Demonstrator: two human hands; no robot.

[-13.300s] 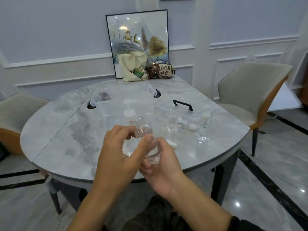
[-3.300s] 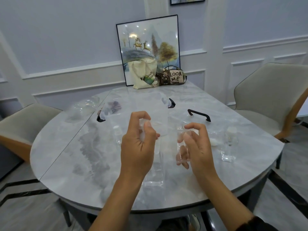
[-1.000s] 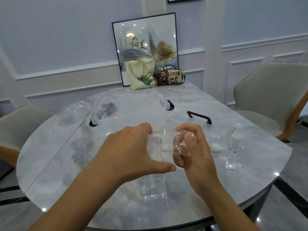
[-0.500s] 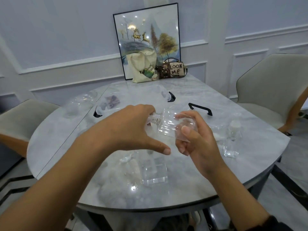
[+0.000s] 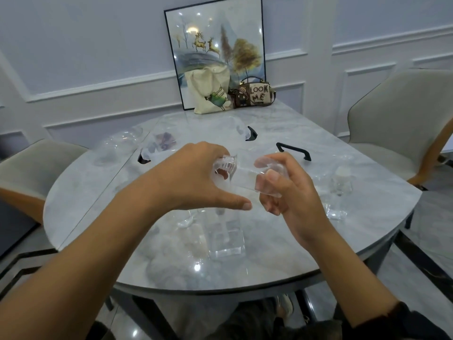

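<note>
A small clear plastic bottle [image 5: 247,179] lies on its side in the air above the marble table [image 5: 282,246]. My right hand [image 5: 286,192] grips its base end, thumb on top. My left hand [image 5: 196,179] holds the ribbed clear cap [image 5: 226,165] at the bottle's neck with curled fingers, thumb stretched out below. Under the hands, another clear square bottle [image 5: 226,238] stands on the table.
A clear bottle with a white top [image 5: 342,181] stands at the right. Clear containers with black handles [image 5: 294,150] sit behind the hands. A tote bag [image 5: 210,94], a small handbag [image 5: 255,95] and a framed picture [image 5: 215,45] are at the far edge. Chairs flank the table.
The hands keep the same hold on the sideways bottle. The left hand has shifted a little at the neck, and the ribbed cap now shows between its fingers.
</note>
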